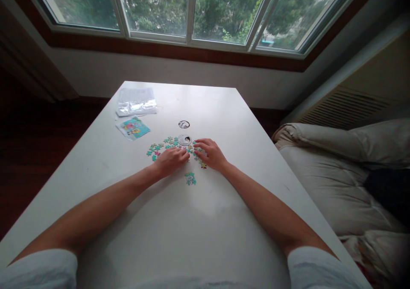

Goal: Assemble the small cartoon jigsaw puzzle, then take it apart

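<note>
Loose jigsaw puzzle pieces [155,147], mostly green with bits of pink and yellow, lie scattered on the white table in an arc around both hands. My left hand [171,159] is over the near side of the pieces with its fingers curled together; whatever is at the fingertips is too small and hidden to make out. Just to its right, my right hand [211,153] rests with fingers apart over more pieces, some of them covered by it. Closer to me sits a small joined puzzle section [190,178], green with a pale figure, touched by neither hand.
Beyond the pieces lie a round tin [185,140] and a round lid-like disc [183,125]. A picture card in clear plastic [133,128] and a clear plastic bag [136,102] are at the far left of the table [192,237]. A beige sofa [323,182] stands at right.
</note>
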`<state>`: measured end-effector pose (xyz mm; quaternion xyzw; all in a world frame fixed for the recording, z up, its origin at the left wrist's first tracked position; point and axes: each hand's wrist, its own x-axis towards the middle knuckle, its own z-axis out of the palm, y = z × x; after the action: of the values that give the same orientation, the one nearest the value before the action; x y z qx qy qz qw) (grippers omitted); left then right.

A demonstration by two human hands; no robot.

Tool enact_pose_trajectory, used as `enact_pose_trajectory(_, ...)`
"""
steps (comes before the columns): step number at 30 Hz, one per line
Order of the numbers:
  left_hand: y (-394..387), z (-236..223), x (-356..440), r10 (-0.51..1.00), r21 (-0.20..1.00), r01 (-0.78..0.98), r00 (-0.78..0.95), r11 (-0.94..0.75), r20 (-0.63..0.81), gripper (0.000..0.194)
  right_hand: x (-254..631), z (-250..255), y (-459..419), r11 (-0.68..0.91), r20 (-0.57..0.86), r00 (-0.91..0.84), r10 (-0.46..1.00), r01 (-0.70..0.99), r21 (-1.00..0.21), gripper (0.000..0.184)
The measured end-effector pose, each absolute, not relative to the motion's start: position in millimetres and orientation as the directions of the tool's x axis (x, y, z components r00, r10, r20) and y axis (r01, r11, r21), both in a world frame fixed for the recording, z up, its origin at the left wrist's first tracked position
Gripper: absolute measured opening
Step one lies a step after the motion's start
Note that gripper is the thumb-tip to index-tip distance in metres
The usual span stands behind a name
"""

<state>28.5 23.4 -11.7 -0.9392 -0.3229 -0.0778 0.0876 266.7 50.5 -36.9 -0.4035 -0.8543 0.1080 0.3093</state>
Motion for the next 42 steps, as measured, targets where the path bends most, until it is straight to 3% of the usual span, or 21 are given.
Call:
enact_pose_trajectory(18,27.4,-8.0,20.8,0.548,-0.008,0.56,0.812,-0.828,0.202,0.021,265.3,-32.4,47.8,0.665,0.447,-0.498,0.743,0.62,-0.416,0.023)
enact_pose_trajectory(22,26.4,-8.5,19.4,0.592,0.018,0.623,0.732,-0.782,0.338,0.024,264.3,-27.0,44.3,0.702,0.501,-0.497,0.709,0.569,-0.428,0.022)
enact_pose_trajectory(27,24.4,0.5,15.4,0.522,-0.109,0.669,0.661,-0.735,0.539,0.024,259.9,-16.4,34.6,0.808,0.644,-0.501,0.579,0.456,-0.373,0.013)
enact_pose_trajectory(35,21.0,8.1,17.7,0.456,-0.181,0.65,0.678,-0.738,0.576,0.025,249.2,-8.4,20.7,0.868,0.658,-0.592,0.465,0.452,-0.206,0.012)
enact_pose_trajectory(42,17.7,9.4,18.3,0.378,-0.135,0.566,0.691,-0.814,0.617,0.017,250.0,-10.0,22.1,0.848,0.682,-0.537,0.496,0.468,-0.249,0.01)
